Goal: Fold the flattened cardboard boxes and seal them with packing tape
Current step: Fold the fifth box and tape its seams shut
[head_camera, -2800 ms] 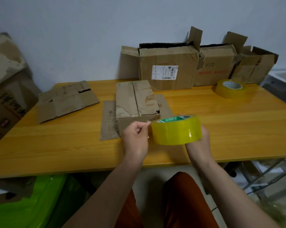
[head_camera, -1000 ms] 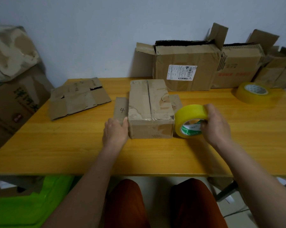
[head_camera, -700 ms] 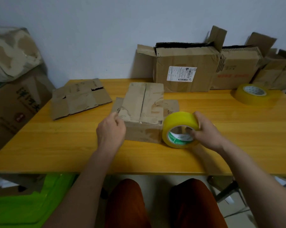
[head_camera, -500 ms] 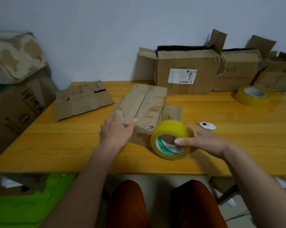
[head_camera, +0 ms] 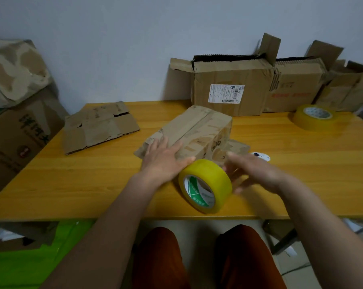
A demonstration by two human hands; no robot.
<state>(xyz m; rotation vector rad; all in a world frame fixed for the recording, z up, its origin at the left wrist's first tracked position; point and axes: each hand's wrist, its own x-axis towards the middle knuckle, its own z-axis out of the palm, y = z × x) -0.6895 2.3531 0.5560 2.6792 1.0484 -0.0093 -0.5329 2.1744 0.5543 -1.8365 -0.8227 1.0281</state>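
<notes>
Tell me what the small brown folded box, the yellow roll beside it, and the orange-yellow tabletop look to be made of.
Small brown folded box: worn, matte corrugated cardboard, judging by creases and torn surface patches.
Yellow roll: glossy plastic packing tape, apparently on a printed card core.
Orange-yellow tabletop: wood-grain surface with a soft sheen; solid wood or laminate, cannot tell.

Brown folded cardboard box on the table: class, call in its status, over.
Left hand flat on the brown folded cardboard box, box angled. Right hand blurred beside the yellow packing tape roll, grip unclear. Small white cutter behind.
</notes>
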